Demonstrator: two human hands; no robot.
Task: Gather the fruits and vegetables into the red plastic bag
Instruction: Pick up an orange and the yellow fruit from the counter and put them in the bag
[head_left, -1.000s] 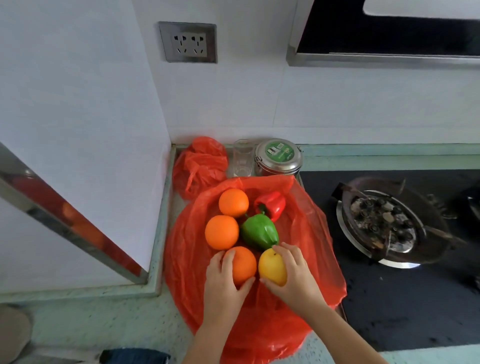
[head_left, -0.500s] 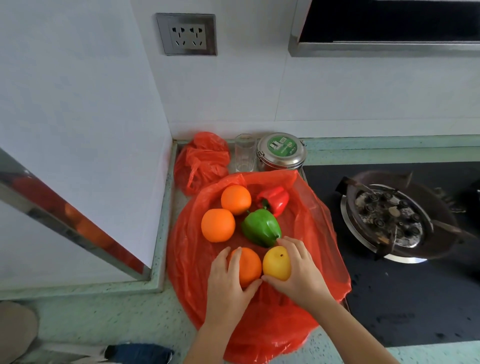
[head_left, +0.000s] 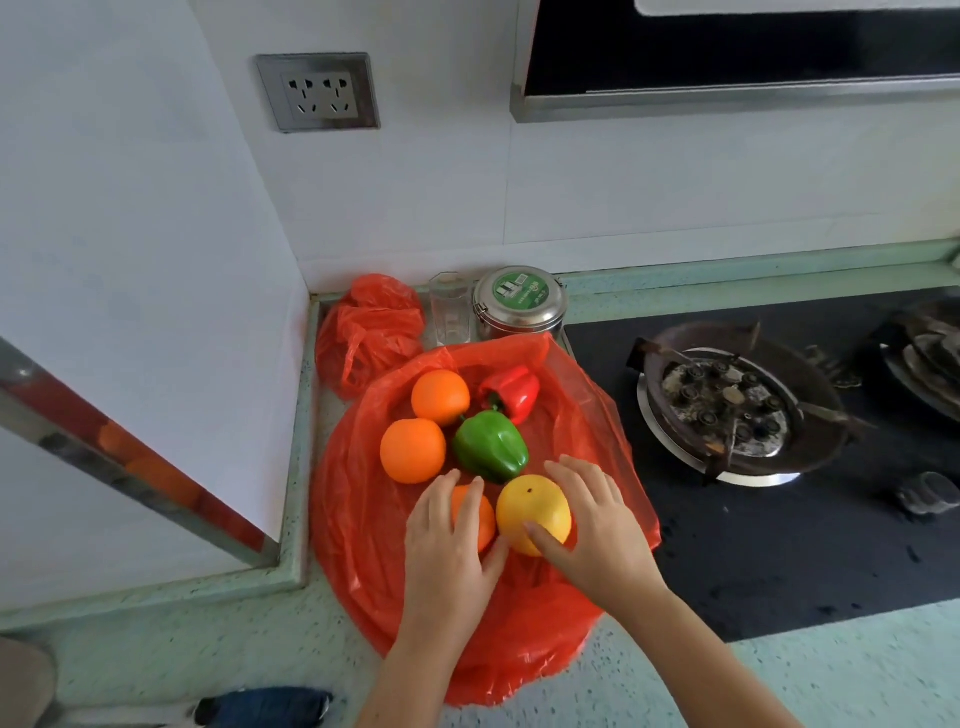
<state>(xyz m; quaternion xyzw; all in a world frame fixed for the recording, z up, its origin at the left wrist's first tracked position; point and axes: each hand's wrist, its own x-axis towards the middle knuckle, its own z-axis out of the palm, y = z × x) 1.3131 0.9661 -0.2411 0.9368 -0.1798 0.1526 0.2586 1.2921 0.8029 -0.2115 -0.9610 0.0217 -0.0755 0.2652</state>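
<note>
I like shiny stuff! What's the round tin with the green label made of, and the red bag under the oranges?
Round tin: looks like polished metal, probably steel; silvery gleam.
Red bag: thin glossy plastic; crinkled, slightly see-through.

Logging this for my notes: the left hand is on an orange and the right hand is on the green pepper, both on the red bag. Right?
Not quite. In the head view the right hand grips the yellow fruit, not the green pepper lying just beyond it. The left hand is on an orange, both on the red bag.
</note>
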